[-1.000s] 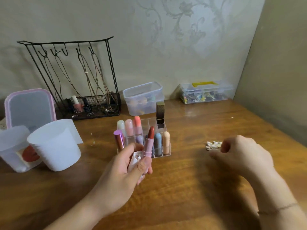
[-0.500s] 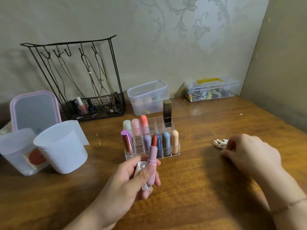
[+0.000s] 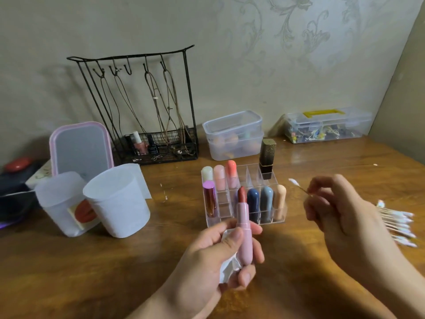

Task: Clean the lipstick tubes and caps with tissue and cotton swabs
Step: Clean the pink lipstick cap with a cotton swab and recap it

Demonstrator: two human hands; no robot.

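Where the picture is cut off at its left edge, a dark object topped by something red [image 3: 18, 164] is only half shown and cannot be identified. Beside it, a pink-rimmed lid [image 3: 81, 150] is propped upright behind two translucent cups [image 3: 116, 201]; a red lip-shaped label is partly covered by the nearer cup. A black wire rack [image 3: 147, 107] is set against the wall, with cords hung from its hooks and small bottles in its basket, their labels too small to be read. On the wooden table [image 3: 92, 272] a clear organizer [image 3: 243, 196] is filled with capped lipsticks, and a dark gold-topped tube is stood in its back row. In front of it, an uncapped pink lipstick [image 3: 244, 229] is gripped upright by the left hand [image 3: 211, 256], with a crumpled tissue [image 3: 228, 264] tucked behind it, mostly hidden by the fingers. A cotton swab [image 3: 299, 187] is pinched by the right hand [image 3: 345, 222], its white tip pointed up and left; both are blurred. A pile of cotton swabs [image 3: 397, 224] is partly concealed behind that hand. Two lidded plastic boxes [image 3: 233, 134] are stacked at the wall, and the contents of a further clear case [image 3: 326, 125] are indistinct.
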